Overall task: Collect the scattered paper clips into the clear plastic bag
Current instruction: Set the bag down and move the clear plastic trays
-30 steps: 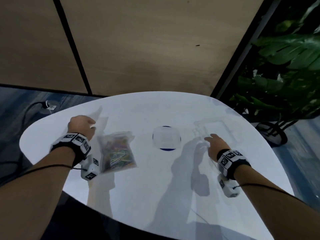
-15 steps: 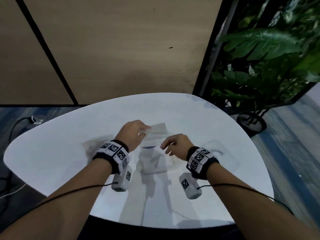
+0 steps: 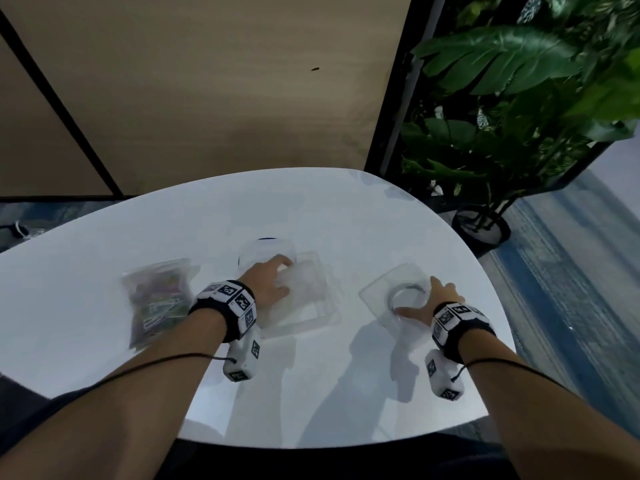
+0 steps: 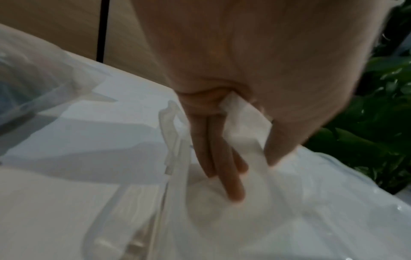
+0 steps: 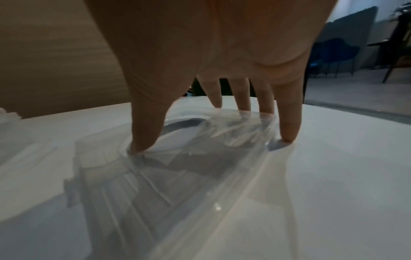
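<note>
On the white counter [image 3: 311, 393]: clear bag of paper clips [image 3: 157, 299] at left, no legible print. Left hand [image 3: 273, 285] pinches white sheet in blurred tray [image 3: 325, 306]. Right hand [image 3: 433, 299] spread over clear lid [image 3: 384, 292].

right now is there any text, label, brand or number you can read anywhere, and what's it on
No readable text: none in any view.
Wristbands on the left hand and right hand: black-and-white square marker patterns only, no letters or digits.
Bag of paper clips: no print visible.
Clear plastic containers and: no label or embossing I can make out; the wrist views are blurred.
</note>
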A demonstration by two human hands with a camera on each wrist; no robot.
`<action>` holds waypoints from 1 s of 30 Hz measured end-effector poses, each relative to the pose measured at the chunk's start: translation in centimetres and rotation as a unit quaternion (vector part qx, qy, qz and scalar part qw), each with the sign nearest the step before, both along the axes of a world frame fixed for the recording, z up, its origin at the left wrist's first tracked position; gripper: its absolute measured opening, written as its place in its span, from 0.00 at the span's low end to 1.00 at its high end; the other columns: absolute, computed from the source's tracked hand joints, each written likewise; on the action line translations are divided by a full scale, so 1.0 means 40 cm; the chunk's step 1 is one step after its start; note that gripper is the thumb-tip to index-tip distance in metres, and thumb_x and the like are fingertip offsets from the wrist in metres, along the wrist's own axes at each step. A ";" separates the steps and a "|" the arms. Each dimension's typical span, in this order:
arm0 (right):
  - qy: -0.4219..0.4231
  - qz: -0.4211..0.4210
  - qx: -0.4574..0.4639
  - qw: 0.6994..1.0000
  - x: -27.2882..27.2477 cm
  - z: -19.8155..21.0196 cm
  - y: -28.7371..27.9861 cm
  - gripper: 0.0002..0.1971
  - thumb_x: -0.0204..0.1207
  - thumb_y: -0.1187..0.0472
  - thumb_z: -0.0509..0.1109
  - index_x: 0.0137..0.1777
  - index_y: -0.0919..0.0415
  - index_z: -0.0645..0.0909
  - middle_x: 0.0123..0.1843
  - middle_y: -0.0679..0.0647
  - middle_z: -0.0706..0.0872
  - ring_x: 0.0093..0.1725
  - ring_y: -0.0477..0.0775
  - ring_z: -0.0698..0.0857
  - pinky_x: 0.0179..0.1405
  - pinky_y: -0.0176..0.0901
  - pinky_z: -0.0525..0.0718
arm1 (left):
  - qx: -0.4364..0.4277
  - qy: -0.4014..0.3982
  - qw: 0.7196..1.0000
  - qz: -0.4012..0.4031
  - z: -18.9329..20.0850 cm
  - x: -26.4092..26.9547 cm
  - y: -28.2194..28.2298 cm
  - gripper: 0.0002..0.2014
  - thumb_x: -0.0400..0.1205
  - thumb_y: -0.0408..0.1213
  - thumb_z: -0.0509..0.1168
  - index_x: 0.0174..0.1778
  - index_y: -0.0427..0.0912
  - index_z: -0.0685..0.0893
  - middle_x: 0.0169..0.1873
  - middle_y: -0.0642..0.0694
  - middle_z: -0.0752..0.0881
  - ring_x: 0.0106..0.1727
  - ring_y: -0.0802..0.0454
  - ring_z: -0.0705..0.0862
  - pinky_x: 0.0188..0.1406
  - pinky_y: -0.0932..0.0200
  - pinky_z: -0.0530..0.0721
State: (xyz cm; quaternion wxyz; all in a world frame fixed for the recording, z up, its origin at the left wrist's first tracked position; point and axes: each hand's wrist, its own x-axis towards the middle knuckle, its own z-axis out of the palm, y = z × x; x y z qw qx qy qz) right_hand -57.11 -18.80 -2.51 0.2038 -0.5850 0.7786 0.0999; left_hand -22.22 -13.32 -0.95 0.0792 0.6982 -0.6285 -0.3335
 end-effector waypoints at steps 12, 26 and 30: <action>-0.262 -0.095 -0.235 0.931 0.099 0.197 -0.092 0.14 0.81 0.56 0.65 0.64 0.56 0.81 0.51 0.56 0.92 0.58 0.59 0.85 0.58 0.46 0.82 | -0.104 -0.099 0.988 -0.063 0.004 0.056 0.011 0.28 0.85 0.33 0.62 0.82 0.52 0.72 0.72 0.42 0.73 0.74 0.41 0.73 0.77 0.50 0.71; -0.483 -0.105 0.010 0.869 0.435 0.093 0.045 0.04 0.83 0.64 0.64 0.55 0.61 0.77 0.26 0.51 0.88 0.17 0.44 0.75 0.17 0.32 0.72 | -0.004 0.081 0.974 0.213 0.025 0.159 0.120 0.23 0.83 0.51 0.67 0.69 0.41 0.85 0.61 0.37 0.90 0.60 0.36 0.90 0.62 0.42 0.89; -0.401 -0.088 -0.026 0.912 0.446 0.096 0.067 0.04 0.78 0.60 0.69 0.50 0.57 0.82 0.40 0.60 0.91 0.27 0.54 0.87 0.29 0.44 0.89 | 0.010 0.072 0.975 0.209 0.014 0.137 0.129 0.31 0.78 0.52 0.75 0.74 0.40 0.80 0.62 0.40 0.90 0.62 0.41 0.89 0.69 0.50 0.84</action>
